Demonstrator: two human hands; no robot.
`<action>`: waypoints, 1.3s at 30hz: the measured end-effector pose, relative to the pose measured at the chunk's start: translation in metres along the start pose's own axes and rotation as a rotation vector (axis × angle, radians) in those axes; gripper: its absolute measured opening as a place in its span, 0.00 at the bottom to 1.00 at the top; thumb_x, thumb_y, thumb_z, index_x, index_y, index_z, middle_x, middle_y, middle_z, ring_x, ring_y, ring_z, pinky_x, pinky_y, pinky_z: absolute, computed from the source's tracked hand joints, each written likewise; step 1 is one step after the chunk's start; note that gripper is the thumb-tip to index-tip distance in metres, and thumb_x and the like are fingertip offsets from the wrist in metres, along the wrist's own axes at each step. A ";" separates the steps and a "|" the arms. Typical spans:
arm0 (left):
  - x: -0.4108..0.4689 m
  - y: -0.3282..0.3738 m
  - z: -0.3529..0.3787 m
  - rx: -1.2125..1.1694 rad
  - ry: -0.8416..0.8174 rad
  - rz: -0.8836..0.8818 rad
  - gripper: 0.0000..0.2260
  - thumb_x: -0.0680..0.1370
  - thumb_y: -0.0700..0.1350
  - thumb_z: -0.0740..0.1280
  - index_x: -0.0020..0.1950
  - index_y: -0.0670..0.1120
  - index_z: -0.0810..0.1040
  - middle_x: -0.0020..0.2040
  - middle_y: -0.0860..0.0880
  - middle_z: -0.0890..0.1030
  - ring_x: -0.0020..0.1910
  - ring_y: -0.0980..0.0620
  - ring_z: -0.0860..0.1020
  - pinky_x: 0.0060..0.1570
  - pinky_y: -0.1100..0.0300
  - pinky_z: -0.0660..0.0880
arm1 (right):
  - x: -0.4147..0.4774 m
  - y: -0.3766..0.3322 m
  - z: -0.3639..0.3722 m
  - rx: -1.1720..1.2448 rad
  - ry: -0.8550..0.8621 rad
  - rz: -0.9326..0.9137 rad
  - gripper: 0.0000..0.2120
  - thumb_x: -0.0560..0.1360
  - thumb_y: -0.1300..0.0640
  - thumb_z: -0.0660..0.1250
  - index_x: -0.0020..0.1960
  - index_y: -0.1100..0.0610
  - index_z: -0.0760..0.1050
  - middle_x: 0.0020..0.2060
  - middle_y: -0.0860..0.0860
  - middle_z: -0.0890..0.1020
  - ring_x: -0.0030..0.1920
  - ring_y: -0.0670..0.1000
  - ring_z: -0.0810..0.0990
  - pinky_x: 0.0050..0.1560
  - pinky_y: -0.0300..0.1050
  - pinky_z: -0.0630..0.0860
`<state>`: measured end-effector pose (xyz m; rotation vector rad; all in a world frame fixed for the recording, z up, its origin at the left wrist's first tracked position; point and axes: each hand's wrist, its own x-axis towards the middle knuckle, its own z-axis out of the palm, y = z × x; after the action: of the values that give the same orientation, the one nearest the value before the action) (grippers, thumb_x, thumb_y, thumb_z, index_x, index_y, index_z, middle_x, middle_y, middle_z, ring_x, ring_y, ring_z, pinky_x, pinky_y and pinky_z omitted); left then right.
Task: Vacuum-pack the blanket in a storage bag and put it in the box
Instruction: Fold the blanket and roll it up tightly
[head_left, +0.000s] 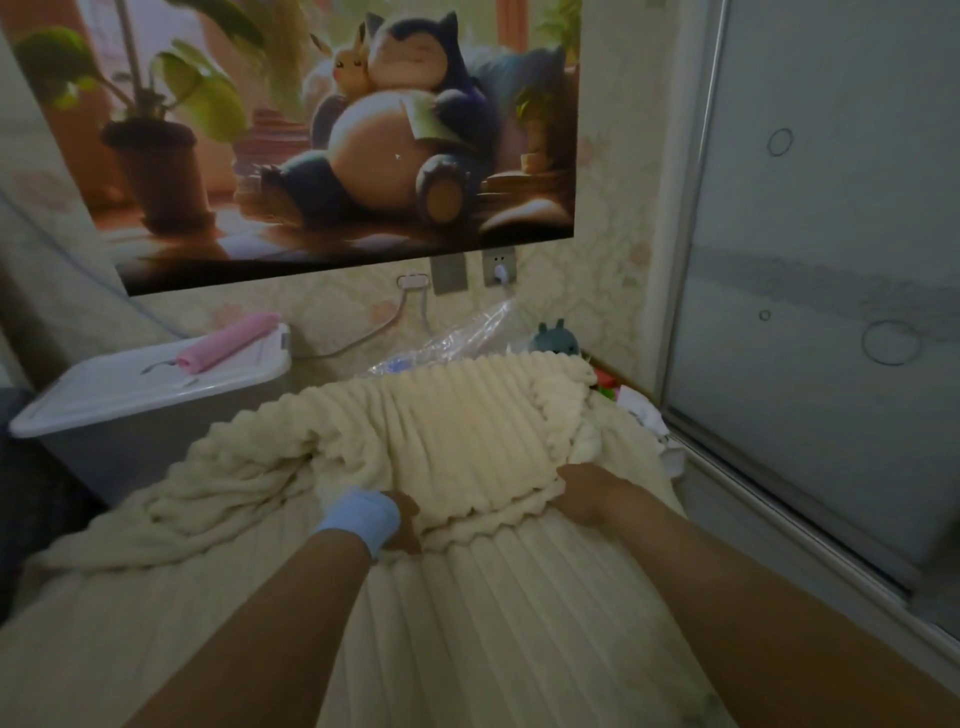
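A cream ribbed blanket (457, 426) lies spread across the bed, partly folded over itself in the middle. My left hand (400, 519), with a light blue band at the wrist, grips the near edge of the folded layer. My right hand (582, 493) grips the same edge further right, its fingers tucked under the fabric. A clear plastic storage bag (457, 338) lies crumpled behind the blanket by the wall. The grey storage box (130, 441) with a white lid stands at the left of the bed.
A pink roll (228, 343) lies on the box lid. A small blue-grey plush toy (558, 338) sits behind the blanket. Wall sockets (498, 267) with a plugged cable are above the bag. A frosted sliding glass door (810, 312) runs along the right.
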<state>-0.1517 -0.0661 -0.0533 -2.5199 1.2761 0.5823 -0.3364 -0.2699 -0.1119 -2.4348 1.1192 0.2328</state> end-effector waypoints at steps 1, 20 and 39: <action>-0.005 0.004 0.000 0.006 0.042 0.004 0.27 0.80 0.50 0.64 0.77 0.48 0.60 0.76 0.45 0.62 0.72 0.45 0.65 0.67 0.56 0.65 | -0.003 0.002 0.006 -0.002 0.032 0.016 0.34 0.78 0.35 0.53 0.80 0.49 0.55 0.79 0.53 0.56 0.77 0.57 0.59 0.76 0.59 0.57; -0.120 0.117 0.143 0.059 -0.028 0.224 0.49 0.64 0.64 0.75 0.76 0.54 0.51 0.72 0.44 0.59 0.70 0.39 0.63 0.66 0.42 0.68 | -0.189 0.042 0.068 -0.374 -0.254 -0.214 0.53 0.71 0.51 0.75 0.80 0.39 0.40 0.80 0.54 0.40 0.79 0.58 0.42 0.77 0.59 0.53; -0.153 0.156 0.138 0.136 0.274 0.229 0.16 0.77 0.50 0.64 0.62 0.44 0.78 0.60 0.43 0.79 0.58 0.44 0.78 0.56 0.55 0.74 | -0.220 0.084 0.089 -0.454 -0.021 -0.180 0.50 0.74 0.46 0.72 0.80 0.42 0.38 0.81 0.50 0.44 0.79 0.56 0.50 0.75 0.62 0.57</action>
<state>-0.3926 0.0067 -0.1121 -2.4192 1.6542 0.1873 -0.5419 -0.1277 -0.1453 -2.9011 0.9047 0.5004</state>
